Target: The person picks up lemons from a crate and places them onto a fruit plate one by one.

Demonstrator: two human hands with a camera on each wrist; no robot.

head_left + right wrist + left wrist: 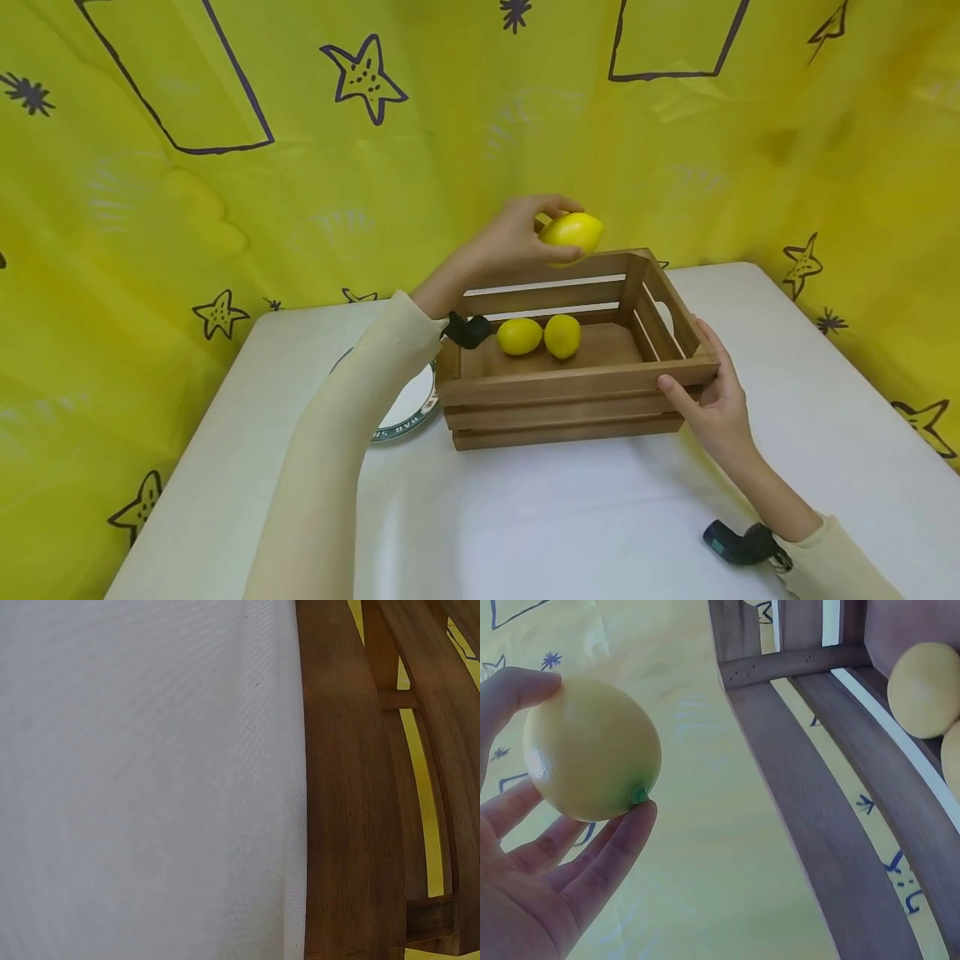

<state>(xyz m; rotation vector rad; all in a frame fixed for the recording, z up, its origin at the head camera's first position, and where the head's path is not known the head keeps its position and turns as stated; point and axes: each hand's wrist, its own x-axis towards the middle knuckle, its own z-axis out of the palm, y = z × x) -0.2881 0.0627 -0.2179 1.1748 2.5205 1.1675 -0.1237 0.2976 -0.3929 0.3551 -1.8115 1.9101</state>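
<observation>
**Lemon held over crate, crate steadied**

Head view: left hand grips a lemon in its fingertips above the far rail of the wooden crate. Right hand clasps the crate's corner at 3 o'clock. Two lemons lie inside; a plate sits at 9 o'clock. Judged step: loading; next calls for lowering past the rail into free floor at 3 o'clock.

Left wrist view: fingers cup the lemon, slats just beside.

Right wrist view: only crate slats and white table; hand unseen.
</observation>
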